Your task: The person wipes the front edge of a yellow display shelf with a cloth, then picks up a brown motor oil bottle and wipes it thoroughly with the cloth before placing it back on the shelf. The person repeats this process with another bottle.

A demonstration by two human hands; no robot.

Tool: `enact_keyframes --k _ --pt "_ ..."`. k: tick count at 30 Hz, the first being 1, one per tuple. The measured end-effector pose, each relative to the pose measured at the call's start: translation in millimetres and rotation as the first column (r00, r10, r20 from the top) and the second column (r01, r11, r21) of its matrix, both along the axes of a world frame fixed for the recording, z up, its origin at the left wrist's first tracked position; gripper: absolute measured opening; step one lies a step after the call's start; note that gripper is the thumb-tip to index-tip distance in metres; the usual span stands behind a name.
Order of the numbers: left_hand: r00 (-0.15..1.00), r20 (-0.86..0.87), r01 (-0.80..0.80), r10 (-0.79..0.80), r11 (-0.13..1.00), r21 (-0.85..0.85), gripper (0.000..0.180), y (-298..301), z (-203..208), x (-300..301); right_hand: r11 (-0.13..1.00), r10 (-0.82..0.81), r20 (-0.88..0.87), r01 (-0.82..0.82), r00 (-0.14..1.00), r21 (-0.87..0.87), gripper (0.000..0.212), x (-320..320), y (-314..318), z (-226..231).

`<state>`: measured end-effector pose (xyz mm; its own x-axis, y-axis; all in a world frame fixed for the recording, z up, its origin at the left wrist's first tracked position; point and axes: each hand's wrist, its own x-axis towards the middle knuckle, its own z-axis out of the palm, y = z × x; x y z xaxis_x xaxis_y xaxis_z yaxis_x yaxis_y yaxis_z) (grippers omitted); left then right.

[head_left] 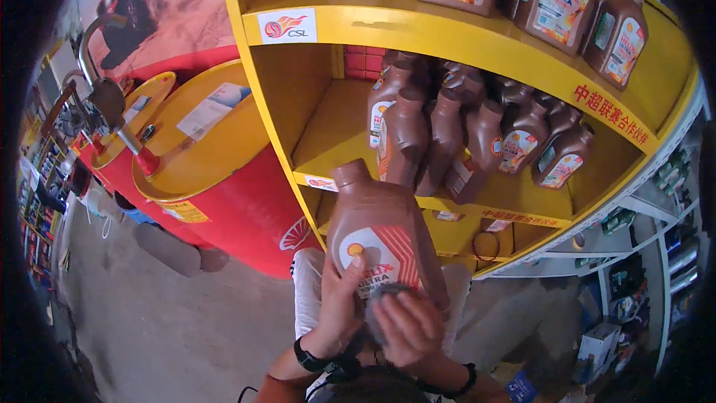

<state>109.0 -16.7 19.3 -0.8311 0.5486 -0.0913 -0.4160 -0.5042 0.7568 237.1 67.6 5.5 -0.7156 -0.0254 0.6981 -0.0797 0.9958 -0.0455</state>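
A large brown motor oil bottle is held up in front of me, slightly tilted, with its neck toward the shelf. My left hand grips its left side, the thumb lying on the front label. Low on that label my right hand presses a dark grey cloth against the bottle, fingers bent over it. Much of the cloth is hidden under those fingers. Beyond the bottle, several similar brown bottles crowd together on the middle shelf of a yellow display rack.
More bottles line the upper shelf. Red drums with yellow lids stand to the left, one carrying a metal hand pump. Grey shelving with packaged goods is at the right. A box rests at lower right.
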Motion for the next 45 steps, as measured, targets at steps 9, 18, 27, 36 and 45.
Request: enact_keyframes --k 9,18,27,36,45 --pt "0.979 -0.2 -0.048 0.03 0.995 -0.085 0.075 -3.9 -8.0 2.5 0.935 0.005 0.067 0.019 0.998 -0.353 0.041 -33.6 26.2 57.5" --pt "0.931 -0.343 -0.175 0.125 0.978 -0.118 0.094 -12.5 2.7 3.6 0.986 0.122 -0.12 -0.134 0.985 -0.099 0.07 -3.8 24.7 -25.6" --pt "0.892 -0.436 0.08 -0.118 0.991 -0.104 0.078 -7.9 8.9 23.3 0.095 -0.052 -0.396 -0.391 0.917 -0.916 0.074 1.5 56.5 -111.5" --pt "0.842 -0.417 0.33 -0.344 0.938 -0.107 0.062 15.3 -49.5 -18.9 -0.42 0.101 -0.078 -0.028 0.992 -0.907 0.052 15.7 35.7 -105.0" --pt "0.887 -0.264 0.409 -0.378 0.909 0.075 0.071 1.9 -53.0 -15.6 -0.082 -0.083 0.251 0.244 0.964 -0.966 0.048 15.9 51.2 -46.2"
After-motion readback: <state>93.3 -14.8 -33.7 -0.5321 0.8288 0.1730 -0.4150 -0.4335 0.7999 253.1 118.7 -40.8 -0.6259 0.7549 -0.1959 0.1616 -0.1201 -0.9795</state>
